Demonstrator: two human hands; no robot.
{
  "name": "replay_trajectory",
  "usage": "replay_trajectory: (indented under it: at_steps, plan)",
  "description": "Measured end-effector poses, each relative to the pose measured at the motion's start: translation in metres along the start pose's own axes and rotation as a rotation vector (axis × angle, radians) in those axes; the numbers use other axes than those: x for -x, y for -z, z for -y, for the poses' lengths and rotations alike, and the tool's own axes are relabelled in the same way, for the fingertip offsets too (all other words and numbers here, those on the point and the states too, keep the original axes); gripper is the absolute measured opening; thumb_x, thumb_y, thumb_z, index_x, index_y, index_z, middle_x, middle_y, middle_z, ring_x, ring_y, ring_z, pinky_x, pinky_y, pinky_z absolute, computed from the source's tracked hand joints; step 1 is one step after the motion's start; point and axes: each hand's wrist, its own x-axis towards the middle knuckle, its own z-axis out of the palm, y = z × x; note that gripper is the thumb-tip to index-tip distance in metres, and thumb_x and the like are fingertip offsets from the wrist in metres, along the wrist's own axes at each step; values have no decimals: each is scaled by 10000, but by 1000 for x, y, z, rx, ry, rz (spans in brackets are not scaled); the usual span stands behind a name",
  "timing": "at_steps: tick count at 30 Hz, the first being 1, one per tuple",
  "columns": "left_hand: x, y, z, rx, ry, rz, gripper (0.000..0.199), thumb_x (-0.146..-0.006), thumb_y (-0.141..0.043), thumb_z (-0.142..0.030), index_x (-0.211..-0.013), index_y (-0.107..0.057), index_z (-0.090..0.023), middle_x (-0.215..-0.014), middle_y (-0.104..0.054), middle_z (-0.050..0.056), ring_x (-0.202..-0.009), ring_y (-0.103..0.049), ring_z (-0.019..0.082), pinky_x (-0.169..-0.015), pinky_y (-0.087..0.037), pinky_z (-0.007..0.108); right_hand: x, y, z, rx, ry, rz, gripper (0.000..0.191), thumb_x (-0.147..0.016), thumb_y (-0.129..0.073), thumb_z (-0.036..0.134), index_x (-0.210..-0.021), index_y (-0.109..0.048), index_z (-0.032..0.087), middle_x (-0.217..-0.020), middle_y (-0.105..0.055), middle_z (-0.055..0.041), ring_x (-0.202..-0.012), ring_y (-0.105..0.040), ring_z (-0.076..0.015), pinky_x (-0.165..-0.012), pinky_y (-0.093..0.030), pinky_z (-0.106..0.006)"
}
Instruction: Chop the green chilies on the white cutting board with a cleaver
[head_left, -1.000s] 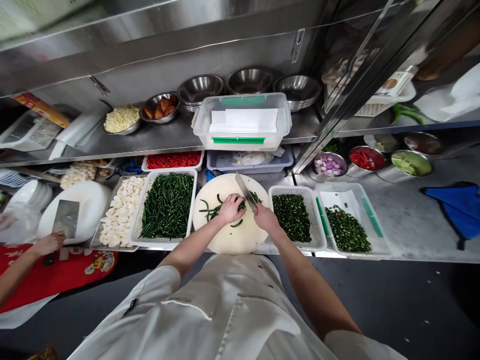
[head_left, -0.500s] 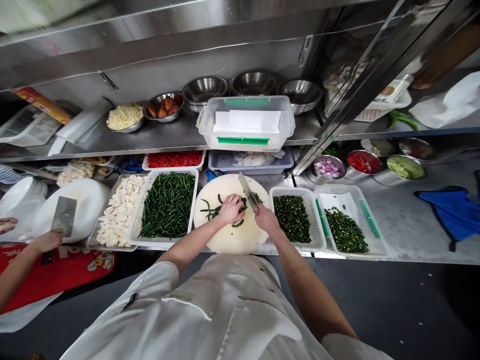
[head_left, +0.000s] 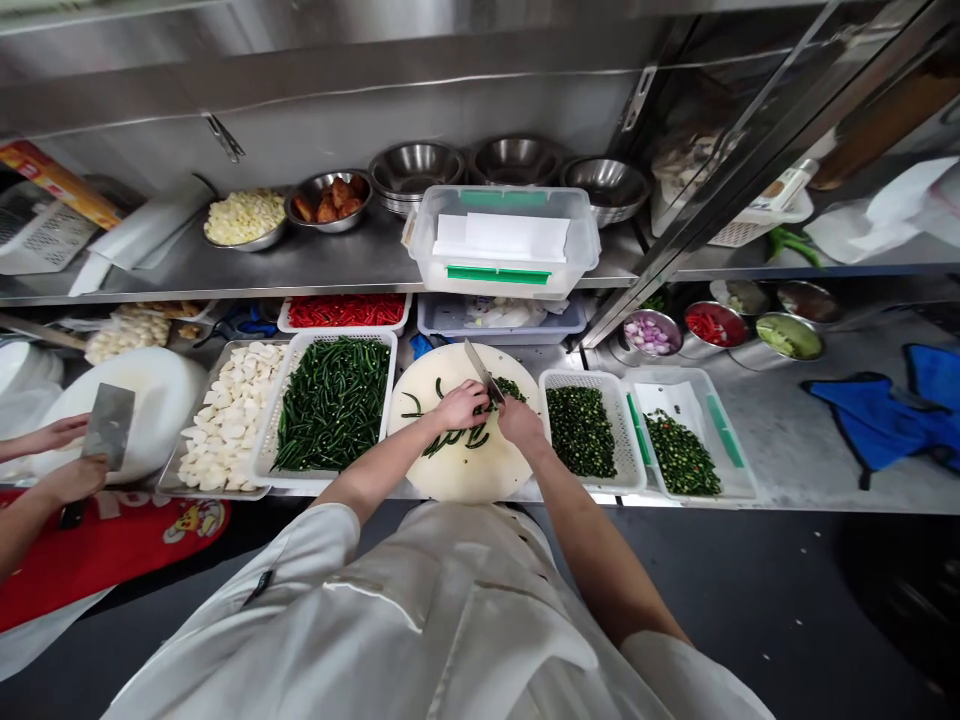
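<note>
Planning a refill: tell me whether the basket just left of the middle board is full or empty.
Looks nearly full: green peppers hide the bottom of the basket, only rim and upper walls bare.

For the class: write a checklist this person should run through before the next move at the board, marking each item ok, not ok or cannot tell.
1. Knife gripped: ok; the right hand holds it over the board.
2. Left hand clear of the knife: cannot tell; it is right beside it, and any gap is too small to see.
3. Chillies lined up: not ok; several lie loose at different angles.
4. Cut bits cleared from the board: not ok; some lie right of the knife.
5. Co-worker's cleaver away from this board: ok; it is at another board, far left.
</note>
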Motion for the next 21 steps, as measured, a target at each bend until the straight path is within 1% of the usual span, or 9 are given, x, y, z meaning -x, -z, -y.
replay_trajectory:
  at_steps: [2, 6, 9, 12, 16, 19, 21]
  plan:
    - [1, 1, 1, 17, -16, 4, 212, -950, -696, -408, -1034, -723, -215, -1156, -621, 100, -1204, -536, 287, -1056, -501, 422, -3, 4, 4, 7, 12, 19, 374, -1124, -365, 304, -1339, -635, 160, -1253, -748, -195, -1192, -723, -288, -974, -522, -351]
    - [6, 2, 0, 47, -43, -5, 289, -932, -725, -449, -1103, -720, -215, -1221, -618, 113, -1240, -525, 298, -1059, -502, 425, -3, 4, 6, 22, 29, -4, 371, -1122, -380, 324, -1335, -636, 162, -1230, -751, -193, -1177, -727, -298, -970, -526, -358]
    - [8, 2, -1, 34, -32, -7, 266, -942, -717, -442, -1074, -724, -211, -1209, -621, 114, -1231, -527, 299, -1061, -498, 431, -4, 1, 11, 33, 2, 13, 397, -1130, -352, 316, -1355, -626, 137, -1255, -743, -204, -1181, -725, -294, -971, -526, -353]
    - [11, 1, -3, 28, -18, -7, 291, -943, -718, -460, -1097, -722, -213, -1215, -616, 112, -1217, -528, 295, -1040, -507, 422, -4, 1, 13, 57, 5, 38, 403, -1128, -354, 324, -1348, -641, 147, -1268, -740, -205, -1192, -719, -298, -974, -529, -357]
    - [16, -3, -7, 20, 25, -48, 281, -960, -695, -436, -1137, -715, -219, -1268, -605, 115, -1246, -509, 300, -1051, -503, 427, -2, -2, 15, 68, -6, 7, 401, -1126, -364, 347, -1339, -648, 160, -1241, -750, -195, -1169, -727, -296, -970, -530, -358]
    - [18, -3, -8, 17, 41, -38, 255, -949, -703, -407, -1124, -721, -224, -1244, -611, 116, -1244, -507, 310, -1056, -502, 440, -3, -4, 19, 58, -41, 19, 417, -1129, -350, 341, -1355, -642, 147, -1267, -745, -197, -1185, -722, -286, -972, -528, -347]
    - [19, -2, -7, 36, 42, -31, 253, -942, -711, -413, -1119, -727, -234, -1227, -612, 113, -1236, -513, 311, -1037, -512, 437, -3, -3, 20, 57, -27, 31, 412, -1125, -358, 339, -1337, -659, 156, -1275, -744, -193, -1199, -716, -291, -969, -528, -349]
